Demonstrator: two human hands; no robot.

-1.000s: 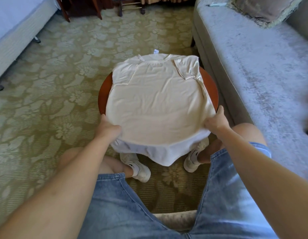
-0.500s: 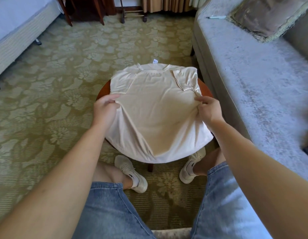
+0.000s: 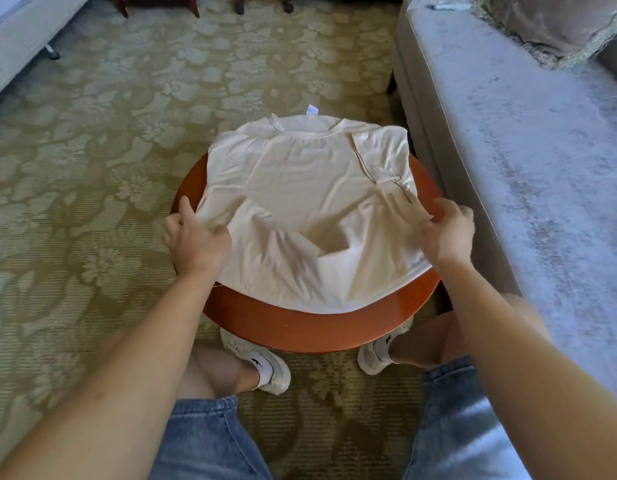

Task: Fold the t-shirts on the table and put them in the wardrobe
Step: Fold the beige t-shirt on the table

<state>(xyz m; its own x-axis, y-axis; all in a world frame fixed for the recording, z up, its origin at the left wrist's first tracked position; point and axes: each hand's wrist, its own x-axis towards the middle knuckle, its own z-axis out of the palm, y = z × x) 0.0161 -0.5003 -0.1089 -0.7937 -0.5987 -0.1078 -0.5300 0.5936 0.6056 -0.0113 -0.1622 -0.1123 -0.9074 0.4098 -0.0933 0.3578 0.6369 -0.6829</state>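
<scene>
Got a cream t-shirt [image 3: 310, 188] lying on the round wooden table [image 3: 300, 330], collar at the far side. Pinched at both side edges — by the left hand [image 3: 196, 240] and the right hand [image 3: 447, 233] — with fabric rumpled in between. Grey sofa [image 3: 525, 150] just to the right.

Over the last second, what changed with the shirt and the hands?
Both hands left the hem and moved up the sides: the left hand and right hand now pinch the t-shirt mid-body. Its hem, which hung over the near edge, now lies on the table. Collar still points away.
</scene>
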